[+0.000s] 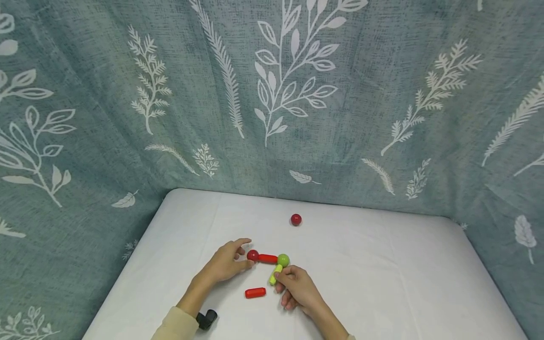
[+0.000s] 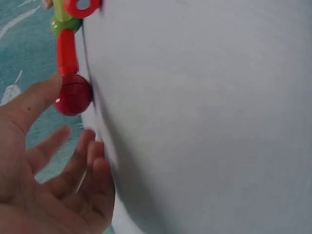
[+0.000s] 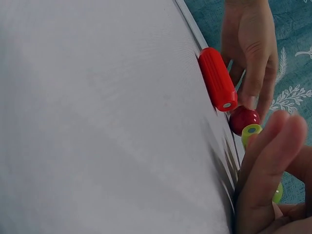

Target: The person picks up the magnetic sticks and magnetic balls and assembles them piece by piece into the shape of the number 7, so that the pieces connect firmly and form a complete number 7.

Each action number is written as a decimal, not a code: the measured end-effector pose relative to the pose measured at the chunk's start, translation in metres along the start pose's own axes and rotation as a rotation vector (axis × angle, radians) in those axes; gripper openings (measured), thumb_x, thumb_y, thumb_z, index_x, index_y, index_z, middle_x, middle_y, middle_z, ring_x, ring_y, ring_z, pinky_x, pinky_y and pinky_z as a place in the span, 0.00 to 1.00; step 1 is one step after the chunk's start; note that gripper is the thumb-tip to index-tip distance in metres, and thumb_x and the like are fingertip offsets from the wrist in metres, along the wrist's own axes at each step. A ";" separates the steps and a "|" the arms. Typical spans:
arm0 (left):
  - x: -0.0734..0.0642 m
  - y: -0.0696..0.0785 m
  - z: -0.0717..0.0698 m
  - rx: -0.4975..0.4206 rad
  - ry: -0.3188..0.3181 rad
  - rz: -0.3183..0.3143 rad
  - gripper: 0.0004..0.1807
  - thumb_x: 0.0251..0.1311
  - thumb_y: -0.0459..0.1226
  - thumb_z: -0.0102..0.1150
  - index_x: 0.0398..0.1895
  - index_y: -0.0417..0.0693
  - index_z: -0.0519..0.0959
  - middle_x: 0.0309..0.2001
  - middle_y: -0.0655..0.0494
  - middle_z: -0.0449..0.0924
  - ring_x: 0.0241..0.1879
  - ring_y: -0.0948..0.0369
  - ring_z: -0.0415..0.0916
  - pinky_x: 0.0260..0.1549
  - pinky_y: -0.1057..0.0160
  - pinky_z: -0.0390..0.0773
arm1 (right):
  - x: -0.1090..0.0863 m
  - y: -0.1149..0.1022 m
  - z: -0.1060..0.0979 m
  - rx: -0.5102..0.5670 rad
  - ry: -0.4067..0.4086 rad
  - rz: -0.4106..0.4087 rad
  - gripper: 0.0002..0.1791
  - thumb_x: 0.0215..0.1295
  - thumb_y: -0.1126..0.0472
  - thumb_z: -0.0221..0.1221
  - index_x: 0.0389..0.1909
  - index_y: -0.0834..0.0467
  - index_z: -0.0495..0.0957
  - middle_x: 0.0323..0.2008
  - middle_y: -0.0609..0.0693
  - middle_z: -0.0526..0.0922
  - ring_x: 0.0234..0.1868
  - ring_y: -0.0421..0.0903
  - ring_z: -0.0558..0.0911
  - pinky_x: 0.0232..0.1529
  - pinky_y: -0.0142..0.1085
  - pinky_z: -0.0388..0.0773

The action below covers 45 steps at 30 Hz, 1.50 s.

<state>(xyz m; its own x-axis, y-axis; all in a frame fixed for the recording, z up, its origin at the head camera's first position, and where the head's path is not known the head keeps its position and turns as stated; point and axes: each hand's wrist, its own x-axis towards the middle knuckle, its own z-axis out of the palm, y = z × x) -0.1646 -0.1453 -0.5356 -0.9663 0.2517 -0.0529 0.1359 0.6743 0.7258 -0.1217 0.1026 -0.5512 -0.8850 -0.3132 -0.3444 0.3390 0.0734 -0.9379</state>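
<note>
A dark red ball (image 1: 252, 255), a red rod (image 1: 267, 259) and a green ball (image 1: 283, 260) form a line end to end on the white tabletop. From the green ball a yellow-green rod (image 1: 273, 280) slants toward the near side. My right hand (image 1: 297, 287) pinches this rod between thumb and finger. With its thumb against the dark red ball (image 2: 74, 100), my left hand (image 1: 229, 262) keeps its other fingers loosely spread, away from the ball. A second red rod (image 3: 217, 78) lies loose between the two hands, nearer the body, with a small metallic disc in its end.
Farther back on the table (image 1: 382, 264) sits another dark red ball (image 1: 296, 219). A black object (image 1: 207, 319) shows at the left wrist. Leaf-patterned teal cloth (image 1: 238, 94) hangs behind the table and along its sides.
</note>
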 end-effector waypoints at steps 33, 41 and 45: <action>-0.057 0.018 0.017 -0.110 -0.120 0.102 0.22 0.60 0.52 0.69 0.55 0.57 0.82 0.48 0.60 0.78 0.46 0.57 0.74 0.42 0.56 0.75 | 0.001 0.000 -0.001 -0.012 -0.007 -0.009 0.21 0.73 0.53 0.59 0.49 0.70 0.70 0.27 0.55 0.81 0.12 0.40 0.77 0.13 0.31 0.75; -0.058 0.013 0.020 -0.059 -0.153 0.133 0.22 0.60 0.51 0.69 0.56 0.58 0.81 0.46 0.62 0.77 0.46 0.60 0.73 0.44 0.57 0.74 | 0.000 0.001 0.000 -0.002 -0.009 -0.010 0.21 0.73 0.54 0.59 0.49 0.70 0.70 0.27 0.55 0.82 0.12 0.40 0.78 0.13 0.31 0.75; -0.058 0.013 0.021 -0.018 -0.153 0.152 0.21 0.58 0.50 0.71 0.54 0.58 0.82 0.44 0.64 0.77 0.45 0.62 0.72 0.46 0.57 0.74 | 0.000 0.001 0.000 0.005 -0.011 -0.009 0.22 0.72 0.54 0.59 0.49 0.70 0.70 0.27 0.55 0.81 0.12 0.40 0.78 0.13 0.31 0.75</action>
<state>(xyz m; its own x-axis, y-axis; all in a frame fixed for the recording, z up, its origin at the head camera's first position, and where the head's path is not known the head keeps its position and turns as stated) -0.1024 -0.1368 -0.5374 -0.8905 0.4529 -0.0441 0.2723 0.6081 0.7457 -0.1217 0.1030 -0.5526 -0.8844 -0.3246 -0.3354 0.3324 0.0663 -0.9408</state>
